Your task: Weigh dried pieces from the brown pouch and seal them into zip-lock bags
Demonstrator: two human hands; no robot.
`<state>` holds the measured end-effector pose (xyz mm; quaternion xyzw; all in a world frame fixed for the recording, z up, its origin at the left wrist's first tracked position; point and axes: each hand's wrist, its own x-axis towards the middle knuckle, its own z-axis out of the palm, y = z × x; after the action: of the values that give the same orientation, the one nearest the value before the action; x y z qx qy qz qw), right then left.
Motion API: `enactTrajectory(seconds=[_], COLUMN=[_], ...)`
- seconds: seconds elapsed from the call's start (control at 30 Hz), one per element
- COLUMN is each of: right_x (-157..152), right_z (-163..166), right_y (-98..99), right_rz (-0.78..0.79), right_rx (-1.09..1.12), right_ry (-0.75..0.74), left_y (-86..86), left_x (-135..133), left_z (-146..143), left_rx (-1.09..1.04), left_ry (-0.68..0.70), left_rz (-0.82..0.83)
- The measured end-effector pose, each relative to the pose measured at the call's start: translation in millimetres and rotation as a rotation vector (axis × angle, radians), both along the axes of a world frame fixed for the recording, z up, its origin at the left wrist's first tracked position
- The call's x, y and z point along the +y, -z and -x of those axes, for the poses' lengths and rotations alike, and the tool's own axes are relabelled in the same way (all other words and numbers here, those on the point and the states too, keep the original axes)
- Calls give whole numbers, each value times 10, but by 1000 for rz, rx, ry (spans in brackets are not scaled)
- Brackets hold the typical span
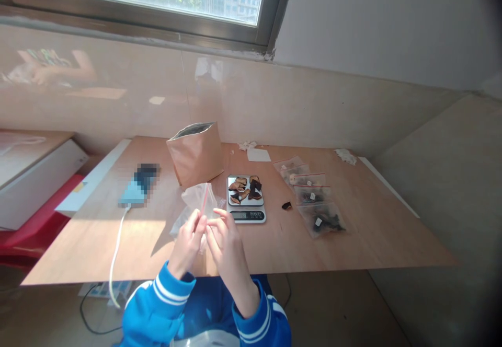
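Note:
A clear zip bag point(195, 197) with a red seal line is held up over the near part of the table. My left hand point(186, 243) pinches its edge near the red line. My right hand point(226, 245) is closed at the same edge, thumb and fingers together. More clear bags point(178, 223) seem to lie beneath, partly hidden by my hands. Just beyond my right hand stands a digital kitchen scale point(234, 216); several dark-edged dried slices point(255, 186) rest on its plate. The numbers on its display are too small to read.
A brown stand-up pouch point(198, 153), its top open, stands behind the bag. On the right lie several filled zip bags point(314, 195) and one loose dark piece point(286, 206). A phone point(137, 186) with a white cable point(116, 253) is at left. White paper point(259, 155) lies at the back.

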<state>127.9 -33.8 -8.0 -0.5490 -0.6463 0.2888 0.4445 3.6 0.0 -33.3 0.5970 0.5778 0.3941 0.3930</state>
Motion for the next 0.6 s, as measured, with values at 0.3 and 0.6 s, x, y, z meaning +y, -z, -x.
enactTrajectory(seconds=[0.3,0.6], right_x=[88,610], right_z=[-286,-1147], right_y=[26,367], right_rz=[-24,-69], right_rx=[177,28], right_ry=[41,154], left_y=[-23,-149], left_x=[13,354], left_z=[-129,14], left_rx=[-135,-10], left_ry=[8,-189], left_rz=[-40,-105])
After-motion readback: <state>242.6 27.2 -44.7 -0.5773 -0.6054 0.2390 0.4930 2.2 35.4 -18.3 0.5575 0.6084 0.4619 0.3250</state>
